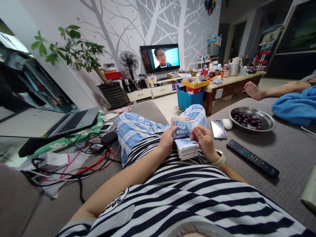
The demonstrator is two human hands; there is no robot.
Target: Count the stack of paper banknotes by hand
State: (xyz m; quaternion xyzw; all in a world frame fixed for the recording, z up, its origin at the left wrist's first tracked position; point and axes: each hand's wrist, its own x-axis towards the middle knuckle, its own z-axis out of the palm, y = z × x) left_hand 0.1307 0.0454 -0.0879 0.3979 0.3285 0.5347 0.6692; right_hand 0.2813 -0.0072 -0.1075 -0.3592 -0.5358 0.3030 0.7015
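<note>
A thick stack of banknotes [187, 148] rests on my lap above my striped shirt. My left hand [167, 142] is closed on the left edge of the stack, and its thumb lifts one note [182, 129] upright. My right hand [203, 141], with a pale watch on the wrist, grips the right side of the same stack, fingers curled over the top notes. Both hands touch the money.
I sit on a grey sofa [283, 154]. To my right lie a phone [218, 128], a white mouse [227, 123], a metal bowl of dark fruit [251, 119] and a black remote [252, 158]. A laptop [71, 121] and tangled cables [81, 163] lie left. Another person's bare foot [253, 90] is far right.
</note>
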